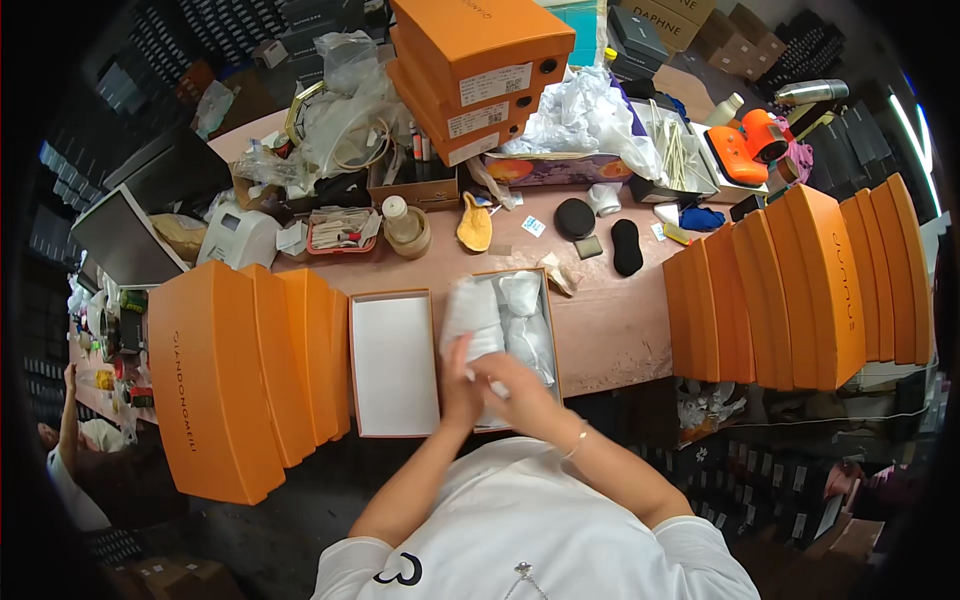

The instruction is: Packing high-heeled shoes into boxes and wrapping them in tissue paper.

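Both my hands meet over an open shoe box [557, 385] at the near edge of the table. A white paper-wrapped bundle [473, 312], a little blurred, stands out from my left hand [461, 388], which is closed around its near end. My right hand [518, 388] pinches white wrapping at that same end, its fingers partly overlapping the left ones. Another white-wrapped bundle [527, 340] lies in the right side of the box. Against the box's left side rests the lid [392, 362], white inside with an orange rim. What the wrapping covers is hidden.
Rows of orange shoe boxes flank me, one row at left [215, 380] and one at right [780, 290]. More orange boxes [480, 60] are stacked at the back. Beyond my box lie a yellow cloth [475, 224], a black round pad [575, 218] and a bottle [398, 222].
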A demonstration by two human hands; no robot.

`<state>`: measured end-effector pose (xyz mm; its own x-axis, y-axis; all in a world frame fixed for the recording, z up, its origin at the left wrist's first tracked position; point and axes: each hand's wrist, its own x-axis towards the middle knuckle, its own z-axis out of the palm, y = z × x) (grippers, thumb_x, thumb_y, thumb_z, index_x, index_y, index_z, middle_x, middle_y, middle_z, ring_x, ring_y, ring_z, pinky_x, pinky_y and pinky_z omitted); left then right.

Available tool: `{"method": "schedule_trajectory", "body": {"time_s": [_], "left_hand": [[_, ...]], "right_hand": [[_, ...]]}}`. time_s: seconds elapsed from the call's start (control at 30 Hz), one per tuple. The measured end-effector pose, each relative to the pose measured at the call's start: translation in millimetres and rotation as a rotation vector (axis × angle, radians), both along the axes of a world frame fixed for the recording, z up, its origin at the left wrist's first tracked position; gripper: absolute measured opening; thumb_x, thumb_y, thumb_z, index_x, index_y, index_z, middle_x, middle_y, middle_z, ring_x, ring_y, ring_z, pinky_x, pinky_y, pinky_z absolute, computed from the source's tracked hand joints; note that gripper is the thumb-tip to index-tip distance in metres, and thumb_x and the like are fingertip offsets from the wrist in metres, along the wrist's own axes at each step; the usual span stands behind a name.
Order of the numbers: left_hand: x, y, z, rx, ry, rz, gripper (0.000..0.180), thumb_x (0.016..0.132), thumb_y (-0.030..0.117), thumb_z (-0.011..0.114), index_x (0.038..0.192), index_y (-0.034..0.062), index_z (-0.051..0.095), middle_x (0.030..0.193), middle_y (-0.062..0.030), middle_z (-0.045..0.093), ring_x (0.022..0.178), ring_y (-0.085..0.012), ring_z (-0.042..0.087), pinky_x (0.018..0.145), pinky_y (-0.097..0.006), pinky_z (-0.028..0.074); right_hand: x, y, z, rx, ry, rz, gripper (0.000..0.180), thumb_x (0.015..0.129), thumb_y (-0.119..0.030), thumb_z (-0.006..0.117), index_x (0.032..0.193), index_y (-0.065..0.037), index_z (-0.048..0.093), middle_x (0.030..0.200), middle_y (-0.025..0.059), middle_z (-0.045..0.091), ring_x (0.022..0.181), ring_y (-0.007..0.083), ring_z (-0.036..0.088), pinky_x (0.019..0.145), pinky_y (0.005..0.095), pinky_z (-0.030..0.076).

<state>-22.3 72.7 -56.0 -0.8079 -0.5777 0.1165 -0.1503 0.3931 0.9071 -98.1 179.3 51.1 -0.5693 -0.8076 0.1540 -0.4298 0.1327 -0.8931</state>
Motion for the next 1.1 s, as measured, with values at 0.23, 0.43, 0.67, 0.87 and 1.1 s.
{"method": "schedule_trajectory", "body": {"time_s": [0.23,0.43,0.67,0.87,1.1], "left_hand": [[46,-16,31,-0.094,-0.102,0.013,0.063,0.079,0.019,0.073,0.133,0.0012,0.046,0.138,-0.0207,0.040,0.129,-0.0371,0.038,0.106,-0.044,0.034],[29,17,44,-0.445,-0.392,-0.402,0.085,0.071,0.023,0.078,0.143,0.0061,0.035,0.143,-0.0190,0.035,0.133,-0.0363,0.033,0.110,-0.052,0.024],[34,12,8,-0.382,-0.281,-0.437,0.069,0.070,-0.004,0.056,0.138,0.0041,0.042,0.138,-0.0194,0.041,0.125,-0.0351,0.042,0.106,-0.050,0.031],[33,7,-6,0.153,-0.079,-0.072,0.036,0.082,-0.003,0.053,0.117,-0.0003,0.058,0.107,-0.0145,0.063,0.097,-0.0287,0.062,0.087,-0.034,0.048],[5,-17,77,0.033,-0.010,-0.024,0.024,0.078,0.000,0.062,0.102,0.0004,0.064,0.093,-0.0105,0.062,0.088,-0.0246,0.061,0.081,-0.030,0.049]], "right_hand": [[-58,39,-105,0.220,0.045,-0.050,0.039,0.082,-0.010,0.059,0.119,0.000,0.056,0.110,0.0243,0.058,0.100,0.0345,0.059,0.086,0.0422,0.048],[-58,22,-139,0.491,0.307,-0.029,0.043,0.080,-0.028,0.061,0.115,-0.004,0.061,0.107,0.0255,0.060,0.091,0.0399,0.057,0.084,0.0441,0.047],[-95,61,-37,0.274,-0.014,-0.254,0.044,0.079,-0.008,0.069,0.122,-0.003,0.059,0.117,0.0189,0.062,0.104,0.0254,0.061,0.087,0.0341,0.048],[-102,143,4,-0.134,-0.183,-0.628,0.039,0.086,-0.005,0.063,0.123,0.004,0.057,0.121,0.0101,0.059,0.108,0.0168,0.055,0.094,0.0302,0.043],[-97,125,-76,0.243,0.340,-0.604,0.035,0.084,-0.010,0.064,0.116,0.002,0.058,0.118,0.0198,0.057,0.106,0.0348,0.056,0.093,0.0394,0.043]]}}
